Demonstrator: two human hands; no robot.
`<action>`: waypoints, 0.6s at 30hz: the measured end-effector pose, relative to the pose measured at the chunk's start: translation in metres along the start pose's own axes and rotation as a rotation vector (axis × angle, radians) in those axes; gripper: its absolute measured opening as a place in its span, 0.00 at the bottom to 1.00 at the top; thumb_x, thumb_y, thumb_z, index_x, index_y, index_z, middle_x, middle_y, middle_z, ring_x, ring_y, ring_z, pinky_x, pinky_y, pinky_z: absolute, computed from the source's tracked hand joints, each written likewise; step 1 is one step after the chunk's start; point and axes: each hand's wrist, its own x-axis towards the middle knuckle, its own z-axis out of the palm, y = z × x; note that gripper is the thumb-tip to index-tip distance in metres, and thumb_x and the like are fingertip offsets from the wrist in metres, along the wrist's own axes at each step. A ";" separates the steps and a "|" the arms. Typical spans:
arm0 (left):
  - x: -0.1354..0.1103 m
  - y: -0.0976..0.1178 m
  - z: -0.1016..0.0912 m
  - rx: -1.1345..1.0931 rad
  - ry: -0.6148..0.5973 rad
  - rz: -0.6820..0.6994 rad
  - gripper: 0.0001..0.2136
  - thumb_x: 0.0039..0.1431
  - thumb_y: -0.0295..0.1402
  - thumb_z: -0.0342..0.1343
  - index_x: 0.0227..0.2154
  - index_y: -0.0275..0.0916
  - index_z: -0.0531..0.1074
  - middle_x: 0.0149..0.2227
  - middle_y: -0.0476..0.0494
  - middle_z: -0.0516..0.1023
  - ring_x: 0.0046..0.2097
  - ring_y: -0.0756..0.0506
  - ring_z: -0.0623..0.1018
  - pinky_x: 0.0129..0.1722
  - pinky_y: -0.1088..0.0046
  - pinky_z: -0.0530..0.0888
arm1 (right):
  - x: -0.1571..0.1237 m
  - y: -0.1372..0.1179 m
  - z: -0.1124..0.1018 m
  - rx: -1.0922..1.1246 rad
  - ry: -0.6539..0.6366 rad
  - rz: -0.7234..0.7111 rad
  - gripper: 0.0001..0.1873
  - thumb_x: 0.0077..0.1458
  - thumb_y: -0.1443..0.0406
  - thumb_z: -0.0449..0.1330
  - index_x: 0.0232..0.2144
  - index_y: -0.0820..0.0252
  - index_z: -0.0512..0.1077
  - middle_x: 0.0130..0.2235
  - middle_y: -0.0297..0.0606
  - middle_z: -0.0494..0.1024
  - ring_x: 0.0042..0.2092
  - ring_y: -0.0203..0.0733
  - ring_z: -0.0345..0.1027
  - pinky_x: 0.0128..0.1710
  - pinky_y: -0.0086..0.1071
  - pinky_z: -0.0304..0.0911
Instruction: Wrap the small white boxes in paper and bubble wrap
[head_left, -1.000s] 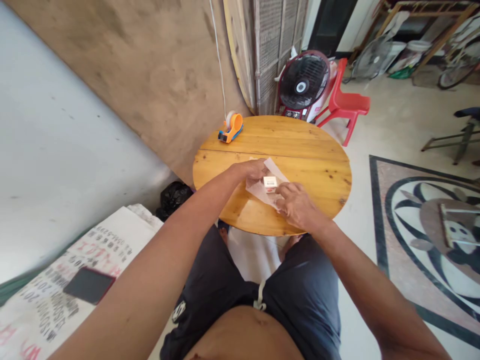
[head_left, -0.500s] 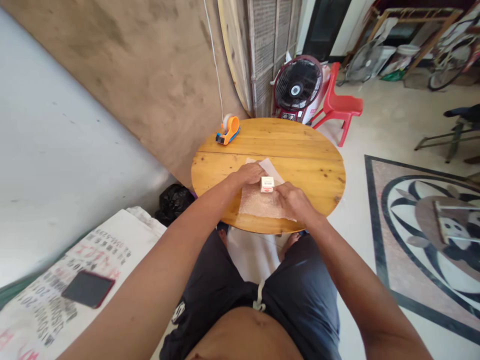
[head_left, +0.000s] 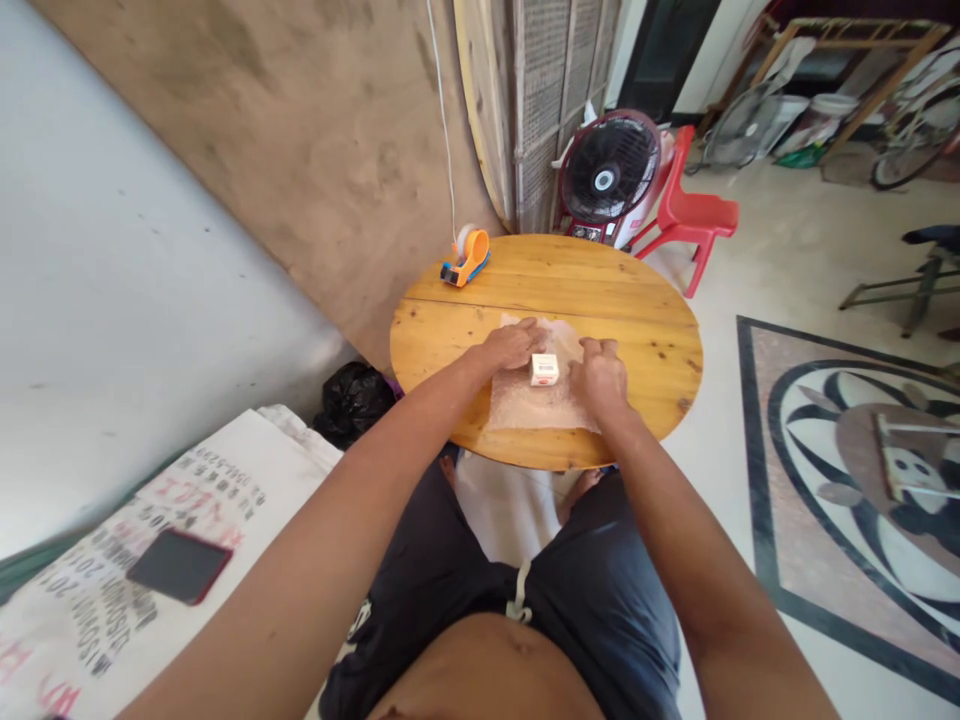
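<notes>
"Head view: where was the box [head_left: 544,368] to be found?"

"It was seated near the middle of a thin, see-through sheet [head_left: 517,408], between the two hands. The sheet was spread on the table [head_left: 652,310], towards its near edge."

"Why might the middle have been chosen?"

"Bare sheet was left on every side of the box that way, and it was probably steadied by the box's weight."

"How was the left hand [head_left: 514,345] held?"

"It was laid out with fingers extended over the sheet's far left corner, just beside the box. The film was apparently being kept flat there. Whether the box was touched could not be told."

"And the right hand [head_left: 601,377]?"

"It was rested at the sheet's right edge, fingers bent. Whether the edge was pinched or only pressed could not be told. With a hand at either side, slipping was presumably prevented."

"Was the tape dispenser [head_left: 468,262] in use?"

"No. It was stood by the table's far left edge, well apart from both hands, where working room was perhaps left but reach was allowed."
</notes>
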 end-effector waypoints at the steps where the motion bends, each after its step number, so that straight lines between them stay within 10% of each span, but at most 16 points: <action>1: -0.001 0.001 -0.002 -0.004 0.002 -0.011 0.22 0.73 0.42 0.39 0.61 0.43 0.68 0.68 0.43 0.65 0.70 0.43 0.64 0.64 0.69 0.66 | 0.001 -0.003 0.001 0.015 0.016 -0.015 0.22 0.64 0.64 0.52 0.58 0.64 0.69 0.56 0.55 0.69 0.42 0.47 0.74 0.43 0.36 0.67; 7: -0.005 0.004 -0.006 0.011 0.002 0.026 0.19 0.73 0.41 0.39 0.53 0.41 0.73 0.61 0.40 0.71 0.63 0.43 0.71 0.59 0.70 0.69 | 0.013 -0.007 0.007 -0.022 0.024 -0.107 0.20 0.65 0.60 0.52 0.55 0.58 0.72 0.56 0.50 0.70 0.39 0.44 0.73 0.39 0.36 0.65; 18: -0.023 0.006 0.019 0.052 0.248 -0.067 0.17 0.72 0.37 0.41 0.53 0.42 0.73 0.62 0.40 0.71 0.60 0.40 0.71 0.58 0.62 0.71 | 0.057 0.020 0.018 -0.091 -0.043 0.141 0.25 0.66 0.57 0.49 0.48 0.74 0.74 0.48 0.66 0.77 0.49 0.60 0.75 0.46 0.43 0.68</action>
